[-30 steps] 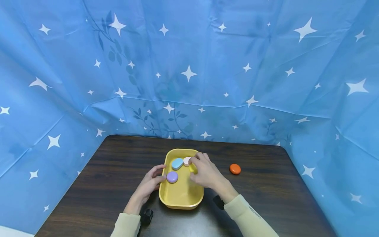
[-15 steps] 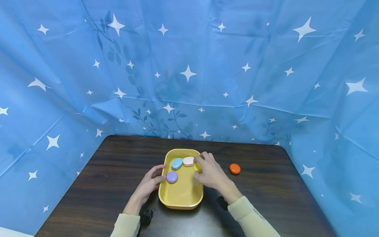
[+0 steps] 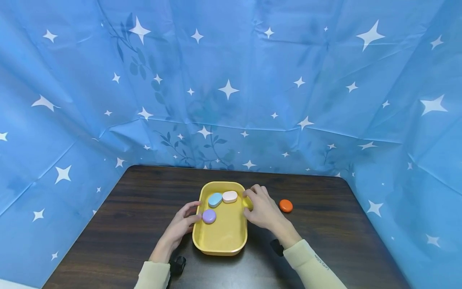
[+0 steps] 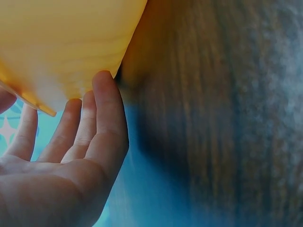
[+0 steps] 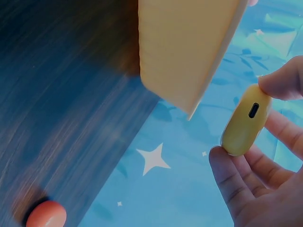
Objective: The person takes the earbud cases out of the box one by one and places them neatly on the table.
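Observation:
My right hand point(image 3: 265, 210) pinches a yellow earbud case point(image 5: 246, 123) between thumb and fingertips, over the right rim of a yellow tray point(image 3: 225, 235). A small dark charging port shows on the case in the right wrist view. At the tray's left side, my left hand point(image 3: 178, 226) holds its wall, thumb at the rim and fingers point(image 4: 111, 104) against the outside. Inside the tray lie a light blue rounded piece point(image 3: 215, 200), a pale pink one point(image 3: 229, 196) and a round purple one point(image 3: 209, 216).
An orange rounded piece point(image 3: 286, 206) lies on the dark wooden table point(image 3: 317, 249), right of the tray and just beyond my right hand. A blue cloth with white stars point(image 3: 231, 132) hangs behind the table and at its sides.
My right hand has moved right with the yellow earbud case, from inside the tray to its right rim. The pale pink piece is now fully uncovered. My left hand stays put.

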{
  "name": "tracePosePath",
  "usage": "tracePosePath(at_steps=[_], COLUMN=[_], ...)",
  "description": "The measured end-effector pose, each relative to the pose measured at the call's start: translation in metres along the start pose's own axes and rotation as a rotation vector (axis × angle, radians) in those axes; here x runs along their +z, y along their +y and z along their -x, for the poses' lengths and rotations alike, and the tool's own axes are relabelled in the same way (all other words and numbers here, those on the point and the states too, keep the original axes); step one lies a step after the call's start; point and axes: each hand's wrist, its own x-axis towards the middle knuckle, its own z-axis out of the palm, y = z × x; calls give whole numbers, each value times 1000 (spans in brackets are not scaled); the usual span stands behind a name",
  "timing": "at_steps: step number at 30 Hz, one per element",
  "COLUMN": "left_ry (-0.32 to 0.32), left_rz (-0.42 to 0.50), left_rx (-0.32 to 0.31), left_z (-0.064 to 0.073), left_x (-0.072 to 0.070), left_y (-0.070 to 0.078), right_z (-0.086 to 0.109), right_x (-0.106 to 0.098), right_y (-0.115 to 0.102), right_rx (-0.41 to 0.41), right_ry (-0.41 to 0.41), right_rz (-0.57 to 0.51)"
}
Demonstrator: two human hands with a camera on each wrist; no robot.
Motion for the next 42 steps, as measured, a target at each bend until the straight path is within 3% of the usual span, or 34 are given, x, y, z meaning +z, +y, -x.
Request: tracePosePath(at_steps=[16, 42], left_ry=[5, 7], left_rz=[-8, 1], left_rx=[0, 3], left_z=[0, 2], left_x=[0, 1], left_y=[0, 1], right_z=[2, 0], right_x=[0, 10], right_y=[18, 51], right_rx=[28, 125], right_ry=[28, 9], right_rz=[21, 51])
